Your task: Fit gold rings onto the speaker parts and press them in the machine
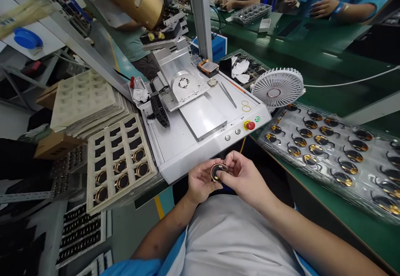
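Close to my body, just in front of the machine's near edge, both hands hold a small round watch case (215, 170) with a gold-coloured rim and a dark inside. My left hand (201, 181) grips its left side between thumb and fingers. From the other side, my right hand (246, 179) pinches the rim, its thumb lying over the face and hiding part of it. To the left, a cream tray (110, 159) carries several similar round cases in its near pockets. A clear plastic tray (331, 153) at the right bears rows of round black-and-gold parts with thin dark tails.
A white bench machine (175, 165) stands ahead, with a metal plate (203, 115), red stop button (250, 125), tweezers (228, 94) and yellow rings (246, 109). A white fan (278, 88) is beside it. Stacked trays (83, 101) rise at left. Co-workers sit across the green table.
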Motion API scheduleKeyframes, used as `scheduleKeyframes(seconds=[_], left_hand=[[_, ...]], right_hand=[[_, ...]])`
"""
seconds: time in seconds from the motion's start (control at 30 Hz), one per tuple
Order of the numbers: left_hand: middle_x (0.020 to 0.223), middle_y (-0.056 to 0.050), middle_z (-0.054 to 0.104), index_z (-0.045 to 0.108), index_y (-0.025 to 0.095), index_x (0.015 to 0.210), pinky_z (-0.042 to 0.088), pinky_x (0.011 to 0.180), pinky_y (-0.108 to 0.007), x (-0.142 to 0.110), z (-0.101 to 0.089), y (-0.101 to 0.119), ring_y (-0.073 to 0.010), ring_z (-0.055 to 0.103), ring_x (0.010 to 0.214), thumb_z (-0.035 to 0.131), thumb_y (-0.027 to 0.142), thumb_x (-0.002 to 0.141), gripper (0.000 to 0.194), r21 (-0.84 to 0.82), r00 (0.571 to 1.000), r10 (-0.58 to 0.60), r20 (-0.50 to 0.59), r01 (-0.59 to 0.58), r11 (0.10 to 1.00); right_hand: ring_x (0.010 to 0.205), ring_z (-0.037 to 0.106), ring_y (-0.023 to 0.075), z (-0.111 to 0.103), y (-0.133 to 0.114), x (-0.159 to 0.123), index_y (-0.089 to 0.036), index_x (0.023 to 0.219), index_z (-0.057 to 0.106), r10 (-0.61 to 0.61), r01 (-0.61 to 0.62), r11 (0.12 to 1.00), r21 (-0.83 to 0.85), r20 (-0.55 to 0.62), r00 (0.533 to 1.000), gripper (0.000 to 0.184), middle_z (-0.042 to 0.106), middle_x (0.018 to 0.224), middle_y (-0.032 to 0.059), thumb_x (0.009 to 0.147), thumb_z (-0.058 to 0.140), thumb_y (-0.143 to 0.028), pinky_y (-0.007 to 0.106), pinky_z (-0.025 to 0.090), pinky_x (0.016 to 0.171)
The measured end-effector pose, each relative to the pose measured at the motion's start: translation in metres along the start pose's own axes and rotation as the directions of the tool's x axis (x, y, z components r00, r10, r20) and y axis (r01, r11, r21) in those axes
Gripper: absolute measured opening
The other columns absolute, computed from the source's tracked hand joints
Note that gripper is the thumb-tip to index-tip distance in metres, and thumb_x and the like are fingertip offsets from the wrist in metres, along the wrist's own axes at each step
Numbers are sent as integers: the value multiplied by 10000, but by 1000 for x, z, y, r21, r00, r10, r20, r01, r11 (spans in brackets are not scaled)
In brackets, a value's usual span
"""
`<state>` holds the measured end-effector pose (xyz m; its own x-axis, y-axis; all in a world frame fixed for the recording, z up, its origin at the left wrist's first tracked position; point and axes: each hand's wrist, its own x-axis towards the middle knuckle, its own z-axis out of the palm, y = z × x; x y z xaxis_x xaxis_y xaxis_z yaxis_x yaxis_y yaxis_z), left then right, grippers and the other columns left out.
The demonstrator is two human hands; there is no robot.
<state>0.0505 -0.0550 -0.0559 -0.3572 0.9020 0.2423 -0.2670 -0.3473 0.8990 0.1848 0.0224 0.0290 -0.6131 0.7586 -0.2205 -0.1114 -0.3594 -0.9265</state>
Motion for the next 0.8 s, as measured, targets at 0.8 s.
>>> scheduleKeyframes(seconds=[0.8], left_hand=[[1185,-45,812,771,382,1190,675,884,-385,2,2,5,-255,798,1028,949,332,689,534,75,993,113,-33,-110,991]], right_hand=[[541,593,134,-9,7,7,-198,783,559,203,-202,979,-17,78,976,467,643,620,-22,634,931,-437,223,486,481]])
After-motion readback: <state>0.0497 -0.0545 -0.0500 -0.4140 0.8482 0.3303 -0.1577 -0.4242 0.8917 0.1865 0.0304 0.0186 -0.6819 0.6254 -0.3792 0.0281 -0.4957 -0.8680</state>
